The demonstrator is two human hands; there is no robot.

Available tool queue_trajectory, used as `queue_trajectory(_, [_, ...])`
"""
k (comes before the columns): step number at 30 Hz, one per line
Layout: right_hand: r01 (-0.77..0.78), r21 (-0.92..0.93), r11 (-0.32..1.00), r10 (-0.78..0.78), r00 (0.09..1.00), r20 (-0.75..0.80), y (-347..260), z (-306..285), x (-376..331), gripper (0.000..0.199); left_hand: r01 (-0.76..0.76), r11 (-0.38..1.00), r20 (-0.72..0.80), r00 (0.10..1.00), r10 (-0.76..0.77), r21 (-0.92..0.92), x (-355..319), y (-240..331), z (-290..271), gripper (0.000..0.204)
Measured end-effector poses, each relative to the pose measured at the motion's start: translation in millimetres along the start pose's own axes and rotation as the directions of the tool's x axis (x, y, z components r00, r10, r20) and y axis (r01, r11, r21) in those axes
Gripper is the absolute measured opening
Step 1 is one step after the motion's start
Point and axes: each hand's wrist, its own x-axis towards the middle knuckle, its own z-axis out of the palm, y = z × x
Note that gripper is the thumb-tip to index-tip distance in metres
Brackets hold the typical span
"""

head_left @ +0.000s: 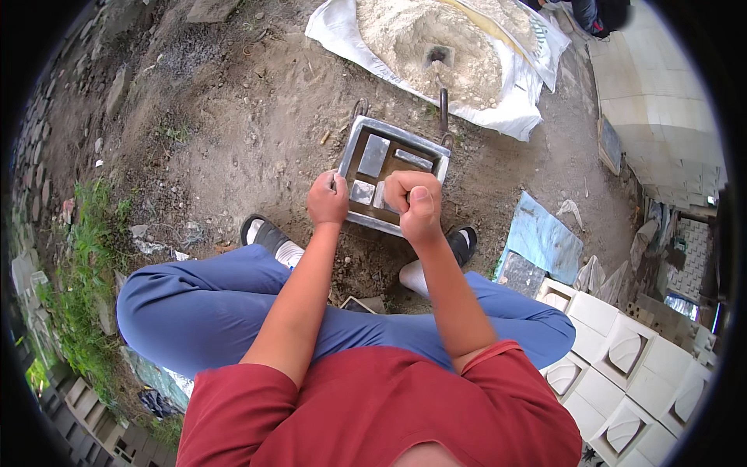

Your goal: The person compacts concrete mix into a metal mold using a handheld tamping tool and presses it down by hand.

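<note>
A square metal mould (372, 221) with a raised rim lies on the dirt between my feet, tilted a little. Flat grey blocks (374, 156) are set inside it, with brown gaps between them. My left hand (327, 199) is closed at the mould's left side, its fingers round the grey rim. Over the near right part of the mould, my right hand (415, 204) makes a fist, thumb side up. Nothing sticks out of this fist, and it covers part of the mould and blocks. Whether it touches them, I cannot tell.
Beyond the mould, a white sack (513, 117) carries a heap of pale powder (389, 31); a dark-handled tool (443, 109) stands at it. Patterned pale blocks (615, 342) are stacked at the right, near a blue sheet (545, 237). Grass (89, 272) grows at the left.
</note>
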Motion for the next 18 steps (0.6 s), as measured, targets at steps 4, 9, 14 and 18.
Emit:
queue_trajectory(4, [0.136, -0.155, 0.979, -0.130, 0.991, 0.043, 40.2, 11.4, -13.0, 0.066, 0.050, 0.998, 0.024, 0.998, -0.050, -0.023, -1.8, 4.6, 0.0, 0.029])
queue_trajectory(9, [-0.047, -0.043, 0.998, 0.045, 0.998, -0.039, 22.3, 10.0, -2.8, 0.068, 0.016, 1.000, -0.013, 1.000, -0.017, -0.013, 0.7, -4.1, -0.3, 0.029])
queue_trajectory(14, [0.008, 0.029, 1.000, -0.007, 0.999, -0.032, -29.4, -4.2, 4.4, 0.077, 0.028, 1.000, 0.006, 1.000, -0.028, -0.009, -3.3, -1.3, -1.7, 0.029])
queue_trajectory(18, [0.112, -0.087, 0.990, -0.112, 0.994, -0.001, 6.1, -0.8, -6.7, 0.074, 0.038, 0.999, 0.001, 0.999, -0.038, -0.013, -1.6, -1.6, 2.6, 0.030])
